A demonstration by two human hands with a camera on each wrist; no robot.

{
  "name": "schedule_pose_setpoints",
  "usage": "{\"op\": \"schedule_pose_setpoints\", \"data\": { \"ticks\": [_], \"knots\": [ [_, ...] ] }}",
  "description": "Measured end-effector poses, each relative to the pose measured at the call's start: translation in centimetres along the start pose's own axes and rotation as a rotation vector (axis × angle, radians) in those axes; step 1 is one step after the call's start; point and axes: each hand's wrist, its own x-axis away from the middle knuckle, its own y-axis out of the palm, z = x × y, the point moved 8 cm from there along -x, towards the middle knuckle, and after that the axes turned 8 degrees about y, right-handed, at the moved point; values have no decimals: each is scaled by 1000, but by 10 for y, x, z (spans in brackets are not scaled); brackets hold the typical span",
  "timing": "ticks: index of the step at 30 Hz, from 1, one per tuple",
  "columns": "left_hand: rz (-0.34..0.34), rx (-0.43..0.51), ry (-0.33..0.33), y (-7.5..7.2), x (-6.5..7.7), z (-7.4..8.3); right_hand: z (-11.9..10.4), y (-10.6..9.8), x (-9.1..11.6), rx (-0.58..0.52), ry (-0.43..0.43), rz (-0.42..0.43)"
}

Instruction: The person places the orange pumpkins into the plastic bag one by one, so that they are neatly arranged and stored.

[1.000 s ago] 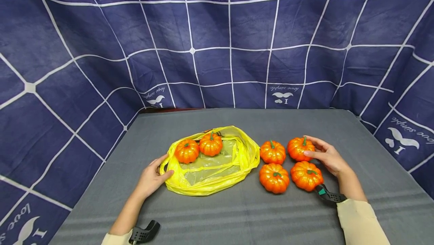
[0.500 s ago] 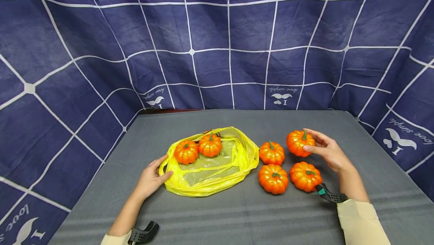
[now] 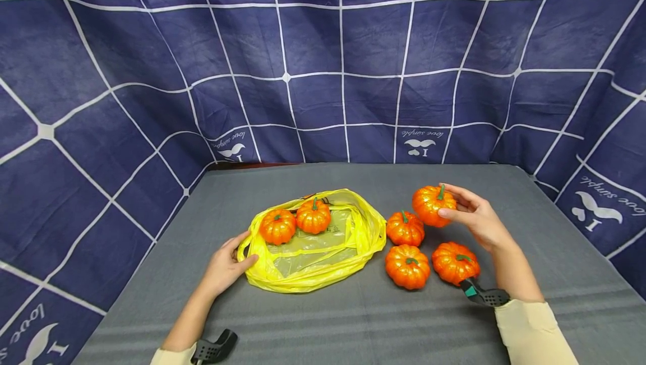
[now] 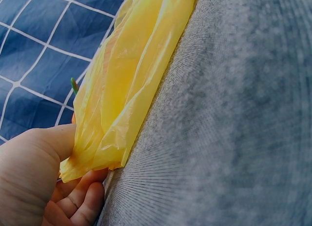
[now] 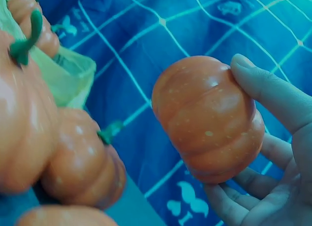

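Fingers and thumb of my right hand grip a small orange pumpkin with a green stem, raised off the table; the right wrist view shows the same pumpkin between thumb and fingers. At the left, my left hand pinches the edge of a yellow plastic bag, its thumb over the film in the left wrist view. The bag lies with its mouth spread. Inside it, on the left side, sit two pumpkins, one beside another.
Three more pumpkins rest on the grey table right of the bag: one at the back, one in front, and one near my right wrist. A blue checked curtain stands behind and at both sides.
My right hand has lifted its pumpkin off the table and carried it up and to the left, toward the bag. The left hand and the bag stay in place.
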Motion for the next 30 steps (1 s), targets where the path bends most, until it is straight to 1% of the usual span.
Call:
{"op": "schedule_pose_setpoints", "data": {
  "ticks": [5,11,17,30],
  "knots": [
    [4,-2,4,1,0,-2,-4,16,-3,8,13,8],
    [-1,-1,3,1,0,-1,-3,30,-5,93,68,30],
    [0,-13,12,1,-1,-1,-2,49,-10,140,103,29],
    [1,-9,8,1,0,1,6,95,-33,129,152,21]
  ]
}}
